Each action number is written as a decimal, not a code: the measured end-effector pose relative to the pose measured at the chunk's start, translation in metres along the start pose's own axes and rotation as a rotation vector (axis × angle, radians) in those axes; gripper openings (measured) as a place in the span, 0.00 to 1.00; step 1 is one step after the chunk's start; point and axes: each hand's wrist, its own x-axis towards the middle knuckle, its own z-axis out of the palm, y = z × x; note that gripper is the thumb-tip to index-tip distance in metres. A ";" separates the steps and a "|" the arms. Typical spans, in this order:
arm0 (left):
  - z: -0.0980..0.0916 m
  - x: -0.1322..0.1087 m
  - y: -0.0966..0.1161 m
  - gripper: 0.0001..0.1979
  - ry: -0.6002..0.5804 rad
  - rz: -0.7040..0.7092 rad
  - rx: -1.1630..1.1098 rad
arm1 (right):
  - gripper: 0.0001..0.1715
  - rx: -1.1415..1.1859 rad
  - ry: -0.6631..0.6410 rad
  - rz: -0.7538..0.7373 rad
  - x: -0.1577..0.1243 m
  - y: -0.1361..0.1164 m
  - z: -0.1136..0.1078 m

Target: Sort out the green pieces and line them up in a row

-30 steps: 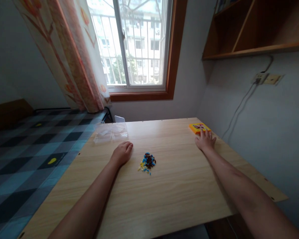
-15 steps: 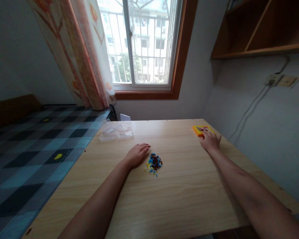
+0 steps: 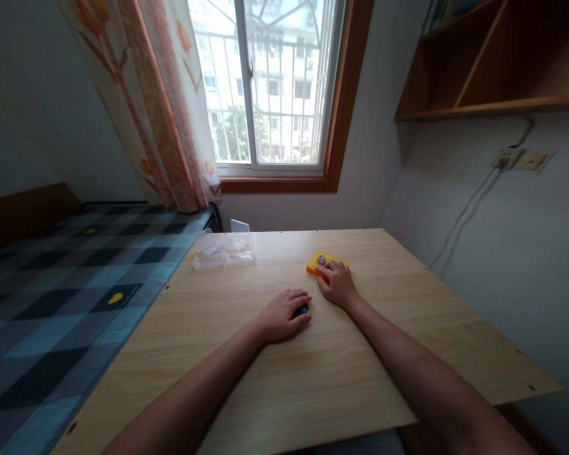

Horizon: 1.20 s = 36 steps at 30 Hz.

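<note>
My left hand (image 3: 284, 314) rests on the table over a small heap of tiny coloured pieces (image 3: 302, 309). Its fingers and thumb are apart, curving round the heap, and only some dark and blue pieces show between them. My right hand (image 3: 337, 281) grips a flat yellow-orange box (image 3: 314, 261) with printing on its top. The palm and fingers hide the box's near right side. Box and right hand lie a little beyond the heap, to its right.
A clear plastic case with compartments (image 3: 224, 248) and a raised lid stands at the table's far left. The wooden table (image 3: 265, 392) borders a checked bed (image 3: 99, 322) on the left. A wall shelf (image 3: 493, 107) hangs at upper right, above a socket with a cable.
My right hand has brought the yellow box leftward from the table's right side to near the heap. My left hand has shifted right and now covers most of the pieces.
</note>
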 end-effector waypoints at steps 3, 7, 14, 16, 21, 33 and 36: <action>0.002 -0.006 0.009 0.27 0.000 0.065 0.022 | 0.24 0.127 0.048 0.012 -0.008 -0.007 -0.002; 0.005 -0.012 0.023 0.27 0.000 0.105 0.020 | 0.27 0.185 0.045 0.127 -0.014 0.006 -0.006; 0.013 -0.024 0.044 0.25 -0.058 0.111 0.023 | 0.51 0.149 -0.208 0.211 -0.017 0.032 -0.007; 0.015 -0.027 0.049 0.25 -0.069 0.111 0.010 | 0.56 0.124 -0.234 0.210 -0.016 0.036 -0.005; 0.015 -0.032 0.060 0.26 -0.101 0.124 -0.025 | 0.61 0.121 -0.251 0.222 -0.011 0.041 -0.002; 0.009 0.020 -0.025 0.24 0.458 -0.363 -0.275 | 0.61 0.289 -0.156 0.216 -0.009 0.035 -0.010; 0.004 0.034 -0.040 0.27 0.479 -0.340 -0.217 | 0.59 0.446 -0.105 0.211 -0.012 0.030 -0.017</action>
